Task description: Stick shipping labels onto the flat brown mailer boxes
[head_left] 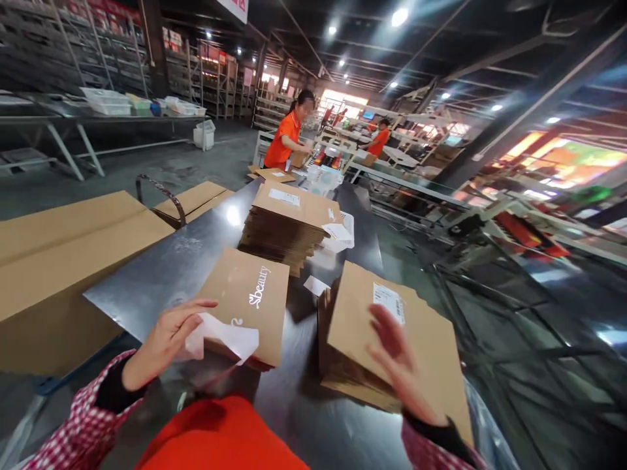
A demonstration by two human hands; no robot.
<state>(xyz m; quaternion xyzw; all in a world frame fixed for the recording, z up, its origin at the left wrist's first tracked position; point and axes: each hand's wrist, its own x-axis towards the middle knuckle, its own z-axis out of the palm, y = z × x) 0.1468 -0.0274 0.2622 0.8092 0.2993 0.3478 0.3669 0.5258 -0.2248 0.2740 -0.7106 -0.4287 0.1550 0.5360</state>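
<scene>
The person's left hand (169, 336) has its fingers clamped on one white paper (228, 336) at one printed carton (249, 300). Beyond rises one tall cardboard stack (284, 228); rightward, one labelled stack (355, 307) lies beneath the right hand (396, 356), thumb and fingers apart.

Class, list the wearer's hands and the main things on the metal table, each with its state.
Left hand, gripping paper
Thin white paper, bent
Right hand, open, blurred
Brown cardboard printed "beauty", lying print-up
Tall brown cardboard stack, uneven-edged
Right-hand brown cardboard stack, labelled on top
White plastic lattice basket, partly hidden
</scene>
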